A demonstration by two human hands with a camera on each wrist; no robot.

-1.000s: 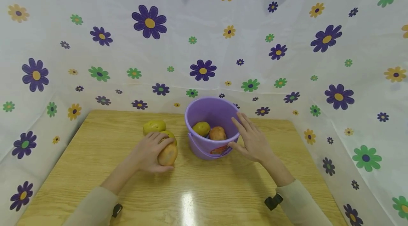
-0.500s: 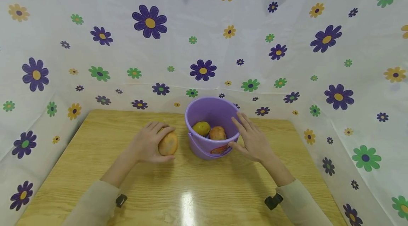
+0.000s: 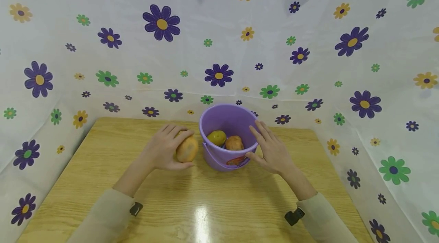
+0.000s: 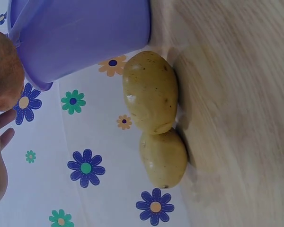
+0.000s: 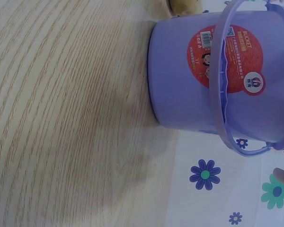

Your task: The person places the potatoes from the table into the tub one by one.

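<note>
1. Left of centre in the head view, the left hand curls its grip around a tan potato, raised above the desk.
2. Just right of it is the purple bucket, containing a yellow potato and a brown potato.
3. The right hand has its grip wide and holds nothing; whether it touches the rim, I cannot tell.
4. In the left wrist view, right of centre, the upper pale potato touches the lower pale potato.

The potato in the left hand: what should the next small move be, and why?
Probably ease the held potato rightward over the purple bucket: the left hand grips it outside the open top, and a yellowish potato and brown potato lie inside.
</note>
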